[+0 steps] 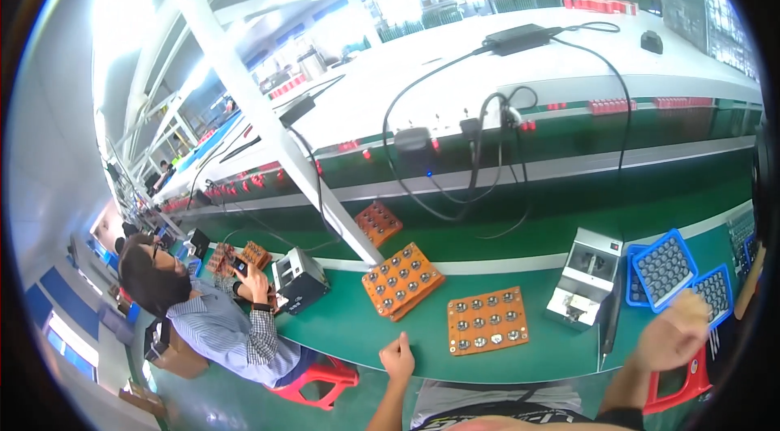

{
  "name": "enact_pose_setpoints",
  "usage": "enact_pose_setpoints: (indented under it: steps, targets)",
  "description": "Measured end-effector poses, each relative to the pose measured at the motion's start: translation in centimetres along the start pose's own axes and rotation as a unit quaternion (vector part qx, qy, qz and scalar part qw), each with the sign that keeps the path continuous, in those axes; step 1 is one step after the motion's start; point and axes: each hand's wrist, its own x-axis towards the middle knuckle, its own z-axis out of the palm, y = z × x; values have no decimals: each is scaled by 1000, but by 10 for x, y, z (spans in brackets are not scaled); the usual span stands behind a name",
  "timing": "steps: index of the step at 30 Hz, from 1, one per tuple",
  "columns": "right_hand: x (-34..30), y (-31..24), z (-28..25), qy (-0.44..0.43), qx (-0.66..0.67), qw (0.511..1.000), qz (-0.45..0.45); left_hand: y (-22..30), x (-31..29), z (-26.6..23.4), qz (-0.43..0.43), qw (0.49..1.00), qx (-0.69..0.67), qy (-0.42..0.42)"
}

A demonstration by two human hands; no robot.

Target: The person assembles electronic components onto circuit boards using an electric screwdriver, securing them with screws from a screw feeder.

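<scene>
My left hand [397, 358] is at the table's front edge, curled into a fist with the thumb up and nothing visible in it. Just to its right an orange plate [487, 320] lies flat, with several round metal parts seated in rows. Farther back, more orange plates [402, 281] with similar parts are stacked. My right hand [674, 335] is smeared by motion over the right front edge, beside the blue trays; its fingers cannot be made out. One blue tray [664, 267] full of round parts rests tilted on another, and a further blue tray [715, 293] sits closer to that hand.
A white and grey bench device [583, 277] stands between plate and trays, a black rod-like tool [611, 325] alongside. At left a co-worker [231, 325] sits by another device [298, 281]. A slanted white post [268, 118] and hanging black cables [475, 163] cross the back; red stools [317, 382] stand below.
</scene>
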Motion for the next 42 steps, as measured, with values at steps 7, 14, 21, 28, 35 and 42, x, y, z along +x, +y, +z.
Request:
enact_pose_setpoints:
  steps: [7,14,21,28,35,42]
  targets:
    - [-97,31,-130,-164,-577,764,238,5,-1,3,2,997,82,1]
    - [-119,33,-142,-288,-591,687,309,13,-2,10,-7,988,153,-8]
    - [-113,62,-136,-263,-595,686,326,11,-5,-2,11,989,144,17]
    - [-114,73,-135,-263,-636,646,329,18,-5,2,8,987,162,-14]
    - [-108,92,-109,-219,-684,618,321,12,3,0,47,992,107,-36]
    - [-111,91,-98,-190,-688,595,370,12,5,-3,52,994,89,-27]
